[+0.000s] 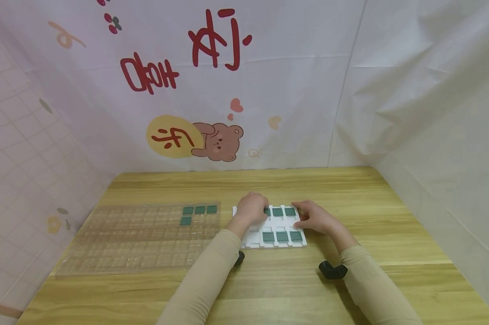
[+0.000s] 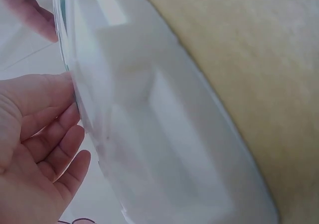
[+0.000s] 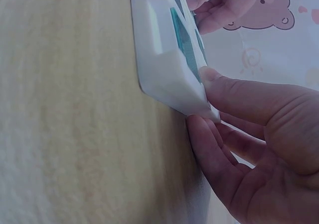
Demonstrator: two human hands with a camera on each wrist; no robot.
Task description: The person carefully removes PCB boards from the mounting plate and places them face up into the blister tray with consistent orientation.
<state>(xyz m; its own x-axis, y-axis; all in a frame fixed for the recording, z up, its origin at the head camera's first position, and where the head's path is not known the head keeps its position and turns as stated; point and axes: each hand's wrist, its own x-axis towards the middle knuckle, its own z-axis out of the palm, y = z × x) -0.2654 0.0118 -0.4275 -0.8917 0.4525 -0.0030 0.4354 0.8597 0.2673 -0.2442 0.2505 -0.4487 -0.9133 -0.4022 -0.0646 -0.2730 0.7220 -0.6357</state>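
A white plastic tray [image 1: 277,222] lies on the table with small green circuit boards [image 1: 282,236] in two rows of pockets. Over its far left part, my left hand [image 1: 250,211] pinches at a green circuit board [image 1: 266,211] in the far row. In the left wrist view the thumb and index fingertips meet at a thin dark edge, the other fingers loosely bent. My right hand [image 1: 315,217] grips the tray's right end. The right wrist view shows its thumb on top at the corner and its fingers [image 3: 204,139] against the side.
To the left lies a large clear plastic tray [image 1: 126,239] with many pockets. Several green boards [image 1: 200,210] sit in its far right corner. A printed white cloth [image 1: 289,90] hangs behind the wooden table [image 1: 277,289] and along its sides.
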